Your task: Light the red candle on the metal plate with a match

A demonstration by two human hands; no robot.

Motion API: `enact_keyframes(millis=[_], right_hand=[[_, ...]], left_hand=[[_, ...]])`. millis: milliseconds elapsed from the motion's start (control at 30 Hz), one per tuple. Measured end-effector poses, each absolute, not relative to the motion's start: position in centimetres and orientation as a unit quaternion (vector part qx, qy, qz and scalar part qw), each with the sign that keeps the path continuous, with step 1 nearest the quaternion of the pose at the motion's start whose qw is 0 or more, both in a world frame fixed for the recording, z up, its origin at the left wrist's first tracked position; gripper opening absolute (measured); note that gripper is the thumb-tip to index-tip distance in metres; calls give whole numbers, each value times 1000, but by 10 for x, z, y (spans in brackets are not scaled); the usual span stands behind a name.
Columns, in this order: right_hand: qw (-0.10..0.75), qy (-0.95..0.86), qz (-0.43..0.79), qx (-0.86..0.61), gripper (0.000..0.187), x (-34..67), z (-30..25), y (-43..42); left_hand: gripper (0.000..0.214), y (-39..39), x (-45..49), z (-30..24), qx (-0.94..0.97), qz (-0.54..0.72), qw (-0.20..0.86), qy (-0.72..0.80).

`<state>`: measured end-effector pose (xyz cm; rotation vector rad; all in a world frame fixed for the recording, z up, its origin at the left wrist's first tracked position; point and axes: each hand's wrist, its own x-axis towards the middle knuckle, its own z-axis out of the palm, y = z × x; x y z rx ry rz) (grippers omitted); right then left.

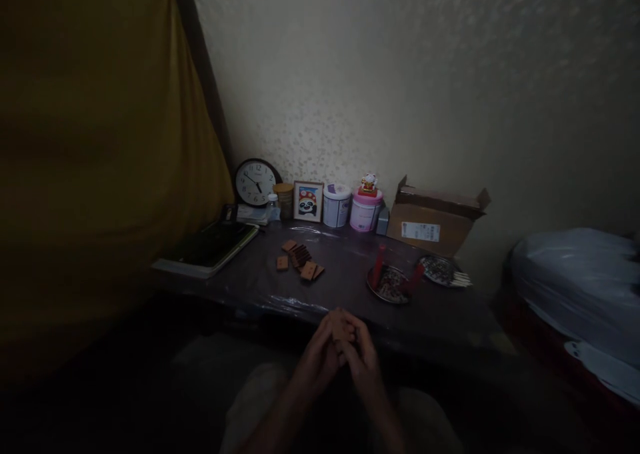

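Note:
My left hand (320, 351) and my right hand (364, 355) meet in front of me at the near edge of a dark table (260, 284). Together their fingers close round a small brown square tile (342, 327). On the table beyond them lies a loose pile of several similar brown tiles (301, 259). To the right of the hands a round metal dish (391, 286) holds small bits and red stick-like pieces.
Along the wall stand a clock (255, 182), a small panda picture (308, 201), a white tin (337, 205), a pink tin (366, 209) and a cardboard box (434, 219). A book (210, 246) lies at the left; a yellow curtain (95, 154) hangs there. A plastic-covered bundle (575, 281) sits right.

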<state>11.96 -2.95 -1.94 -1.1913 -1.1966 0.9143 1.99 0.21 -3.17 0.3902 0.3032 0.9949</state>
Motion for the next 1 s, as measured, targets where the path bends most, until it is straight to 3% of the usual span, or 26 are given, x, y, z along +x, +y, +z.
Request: enact_keyframes(millis=[400,633,1000], right_hand=[[553,-511,475,-456,53,134,-15,-26],[568,-453,450,-519,29,152,-10,-19],[555,-439,446,-548,29,160,-18,-16]], left_hand=[[30,3,13,-31,186,463,858,124],[37,-1,5,-30,188,378,894,150],[39,-3,2,-35,217,320,911,145]])
